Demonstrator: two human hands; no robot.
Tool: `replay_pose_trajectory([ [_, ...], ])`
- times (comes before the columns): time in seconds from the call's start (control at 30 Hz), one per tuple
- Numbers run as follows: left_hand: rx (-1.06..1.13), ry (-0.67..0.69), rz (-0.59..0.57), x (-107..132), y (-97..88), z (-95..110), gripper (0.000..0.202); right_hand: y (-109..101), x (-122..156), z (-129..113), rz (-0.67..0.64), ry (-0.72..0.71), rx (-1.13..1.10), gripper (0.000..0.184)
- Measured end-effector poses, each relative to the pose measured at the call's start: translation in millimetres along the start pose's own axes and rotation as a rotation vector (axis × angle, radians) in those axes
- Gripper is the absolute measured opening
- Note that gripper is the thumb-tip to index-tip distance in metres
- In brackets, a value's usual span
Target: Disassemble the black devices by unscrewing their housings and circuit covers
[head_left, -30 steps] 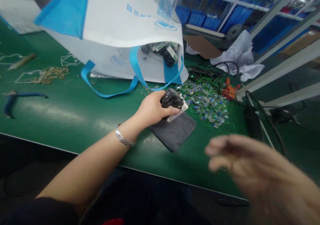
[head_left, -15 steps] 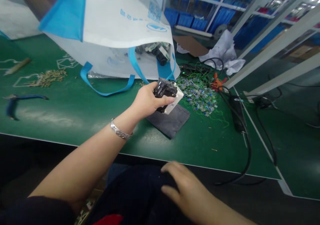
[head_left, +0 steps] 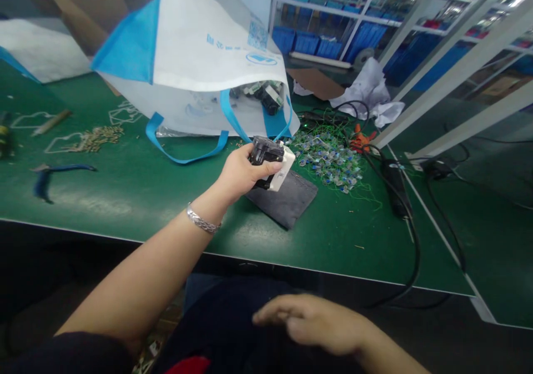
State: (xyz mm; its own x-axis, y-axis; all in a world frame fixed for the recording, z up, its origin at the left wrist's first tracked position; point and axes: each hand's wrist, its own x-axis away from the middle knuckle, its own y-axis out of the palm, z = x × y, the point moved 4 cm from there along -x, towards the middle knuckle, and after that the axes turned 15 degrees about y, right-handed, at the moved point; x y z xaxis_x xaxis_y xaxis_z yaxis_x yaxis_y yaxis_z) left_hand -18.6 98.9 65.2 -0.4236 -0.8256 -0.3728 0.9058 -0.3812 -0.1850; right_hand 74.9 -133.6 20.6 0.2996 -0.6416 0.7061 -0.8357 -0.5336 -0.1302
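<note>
My left hand (head_left: 239, 172) grips a boxy black-and-white plastic unit (head_left: 270, 163), thumb along its near side, held above a dark grey cloth pad (head_left: 287, 199). Whatever the fingers do on the unit's far side is hidden. Over my dark clothing, below the table edge, my right hand (head_left: 310, 318) is open with its fingers stretched to the left and nothing visible in it. Just beyond the unit lies a white and blue bag (head_left: 208, 41) on its side, mouth towards me, with similar black-and-white parts (head_left: 268, 95) inside.
Right of the pad spreads a heap of small parts with green wires (head_left: 328, 160), beside orange-handled pliers (head_left: 361, 141) and a black power strip (head_left: 395, 188). Screws (head_left: 102, 138) and blue-handled pliers (head_left: 62, 174) lie left on the green table (head_left: 166, 207). White posts (head_left: 453, 74) rise at right.
My right hand has moved lower and its fingers have straightened leftward. My left hand still holds the unit, which has barely shifted. The whole view has swung slightly left.
</note>
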Motion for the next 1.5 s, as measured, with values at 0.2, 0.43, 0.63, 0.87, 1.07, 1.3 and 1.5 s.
replay_pose_trajectory([
  [0.2, 0.015, 0.007, -0.024, -3, 5.8, 2, 0.049, -9, -3, 23, 0.301, 0.088, 0.091, 0.059],
  [0.43, 0.059, 0.0, -0.071, 3, 12.3, 8, 0.048, -15, -12, 40, 0.2, 0.064, -0.037, 0.055],
  [0.63, 0.093, -0.033, -0.007, 3, 5.0, -3, 0.049, -21, 33, 61, 0.239, 0.021, -0.144, 0.062],
  [0.87, 0.157, -0.09, -0.025, 3, 7.7, -13, 0.05, -41, 27, 66, 0.326, 0.034, -0.289, 0.056],
  [1.07, 0.397, -0.187, 0.019, 6, 13.5, -23, 0.044, -19, 16, 62, 0.273, 0.228, -0.046, 0.065],
  [1.3, 0.908, -0.441, 0.049, 12, 28.3, -37, 0.042, -70, 53, -35, 0.262, -0.141, -0.097, 0.036],
  [1.5, 0.942, -0.451, 0.068, 7, 39.0, -49, 0.044, -123, -1, -83, 0.771, -0.202, 0.067, 0.036],
])
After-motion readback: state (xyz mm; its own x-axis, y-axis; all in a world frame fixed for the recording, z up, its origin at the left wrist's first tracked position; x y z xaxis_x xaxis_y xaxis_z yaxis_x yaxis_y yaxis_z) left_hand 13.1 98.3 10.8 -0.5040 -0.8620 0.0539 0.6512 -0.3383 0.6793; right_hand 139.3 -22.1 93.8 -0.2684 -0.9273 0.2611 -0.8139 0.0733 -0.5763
